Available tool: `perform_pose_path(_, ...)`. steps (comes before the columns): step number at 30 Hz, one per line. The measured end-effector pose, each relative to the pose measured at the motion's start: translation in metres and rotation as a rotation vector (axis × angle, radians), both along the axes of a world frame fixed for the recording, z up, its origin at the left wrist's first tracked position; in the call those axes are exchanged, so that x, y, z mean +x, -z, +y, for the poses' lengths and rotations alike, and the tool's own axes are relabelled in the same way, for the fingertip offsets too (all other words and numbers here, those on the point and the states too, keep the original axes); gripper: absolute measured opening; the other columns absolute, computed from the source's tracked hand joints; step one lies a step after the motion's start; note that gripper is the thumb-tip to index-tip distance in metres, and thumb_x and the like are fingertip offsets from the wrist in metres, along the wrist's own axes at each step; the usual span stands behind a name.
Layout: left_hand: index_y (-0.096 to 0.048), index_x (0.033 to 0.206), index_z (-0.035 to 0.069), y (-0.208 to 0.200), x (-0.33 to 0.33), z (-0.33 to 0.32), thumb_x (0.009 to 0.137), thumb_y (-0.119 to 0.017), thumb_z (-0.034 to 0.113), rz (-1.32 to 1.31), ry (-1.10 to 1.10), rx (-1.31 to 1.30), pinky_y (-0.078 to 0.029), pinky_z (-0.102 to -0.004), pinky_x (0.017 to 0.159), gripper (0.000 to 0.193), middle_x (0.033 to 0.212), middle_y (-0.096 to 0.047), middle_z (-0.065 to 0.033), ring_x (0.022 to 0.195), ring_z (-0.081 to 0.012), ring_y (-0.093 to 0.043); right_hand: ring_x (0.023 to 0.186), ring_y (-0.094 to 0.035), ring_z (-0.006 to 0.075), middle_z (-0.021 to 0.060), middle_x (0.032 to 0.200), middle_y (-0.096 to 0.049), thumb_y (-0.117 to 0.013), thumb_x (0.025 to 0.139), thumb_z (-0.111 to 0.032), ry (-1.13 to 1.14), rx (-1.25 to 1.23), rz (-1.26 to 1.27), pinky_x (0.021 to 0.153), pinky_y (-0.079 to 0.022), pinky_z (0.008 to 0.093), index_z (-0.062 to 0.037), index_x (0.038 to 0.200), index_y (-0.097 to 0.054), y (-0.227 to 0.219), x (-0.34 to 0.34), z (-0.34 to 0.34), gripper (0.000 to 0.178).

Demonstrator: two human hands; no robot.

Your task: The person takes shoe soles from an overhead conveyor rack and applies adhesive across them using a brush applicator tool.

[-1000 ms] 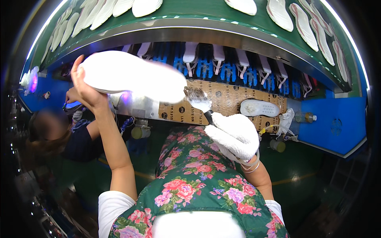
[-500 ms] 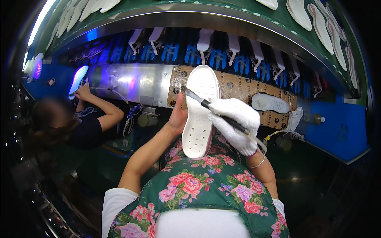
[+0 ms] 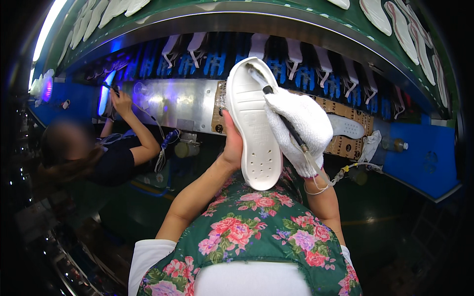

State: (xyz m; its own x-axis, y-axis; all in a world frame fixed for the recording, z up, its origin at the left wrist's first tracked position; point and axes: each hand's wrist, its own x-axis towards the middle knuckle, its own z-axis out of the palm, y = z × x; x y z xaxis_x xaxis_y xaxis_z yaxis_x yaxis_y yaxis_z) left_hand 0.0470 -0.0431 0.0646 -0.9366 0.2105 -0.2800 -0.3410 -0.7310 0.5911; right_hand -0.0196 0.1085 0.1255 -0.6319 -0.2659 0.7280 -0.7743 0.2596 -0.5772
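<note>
A white shoe sole [image 3: 253, 129] stands lengthwise in front of me, its inner side up, with small holes at the near end. My bare left hand [image 3: 233, 142] grips its left edge, the fingers mostly hidden beneath. My right hand [image 3: 302, 129], in a white knit glove, is closed around a thin dark brush [image 3: 267, 89] with a clear tube running from its back end. The bristles touch the inner far end of the sole, near its raised rim. The near end of the sole is over my floral apron [image 3: 266, 222].
Behind the sole, cardboard [image 3: 340, 145] covers part of a metal bench [image 3: 182, 106]; another sole [image 3: 348, 127] lies there. A bottle [image 3: 401, 145] stands at right. Straps hang from a rack with blue holders. Above runs a green belt [image 3: 296, 11] carrying white pieces. A co-worker's hand [image 3: 122, 102] works at left.
The sole has moved up and tilted, its far end now further left. The brush tip has gone from the sole's middle left edge to its far end. The co-worker's arm has shifted.
</note>
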Motion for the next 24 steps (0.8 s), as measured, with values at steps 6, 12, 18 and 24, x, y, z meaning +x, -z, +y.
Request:
perform_pose_path(6,-0.020,0.158,0.010,0.007,0.005,0.009,0.093,-0.009,0.080,0.137,0.050,-0.123,-0.035,-0.0450,0.116,0.096,0.154,-0.039,-0.0144,0.140,-0.0291,-0.042,0.082,-0.071,0.0271,0.0117,0.096,-0.073,-0.077,0.071,-0.003,0.025,0.080,0.012,0.073,-0.057,0.0351,-0.0072,0.108,-0.075,-0.006,0.016,-0.008,0.038)
perform_pose_path(12,-0.023,0.157,0.012,0.018,0.001,0.001,0.090,-0.006,0.082,0.169,-0.047,-0.101,-0.039,-0.0455,0.114,0.099,0.153,-0.042,-0.0137,0.138,-0.0295,-0.045,0.082,-0.072,0.0245,0.0124,0.093,-0.074,-0.078,0.076,0.001,-0.143,-0.115,-0.226,0.074,-0.056,0.0323,-0.0034,0.098,-0.076,-0.013,0.026,-0.006,0.023)
perform_pose_path(18,-0.021,0.157,0.011,0.018,-0.003,-0.006,0.088,-0.014,0.086,0.129,0.022,-0.095,-0.037,-0.0458,0.116,0.102,0.154,-0.038,-0.0147,0.140,-0.0299,-0.041,0.084,-0.071,0.0278,0.0129,0.096,-0.073,-0.075,0.075,-0.001,-0.081,0.055,-0.029,0.074,-0.058,0.0364,-0.0061,0.108,-0.074,-0.009,0.022,-0.011,0.033)
perform_pose_path(24,-0.020,0.158,0.012,0.027,-0.011,-0.018,0.084,-0.013,0.089,0.239,0.037,0.105,-0.040,-0.0472,0.114,0.107,0.154,-0.038,-0.0145,0.139,-0.0298,-0.043,0.084,-0.071,0.0250,0.0139,0.100,-0.074,-0.074,0.076,0.002,-0.244,-0.115,-0.366,0.075,-0.056,0.0341,-0.0024,0.100,-0.074,-0.007,0.021,0.000,0.024)
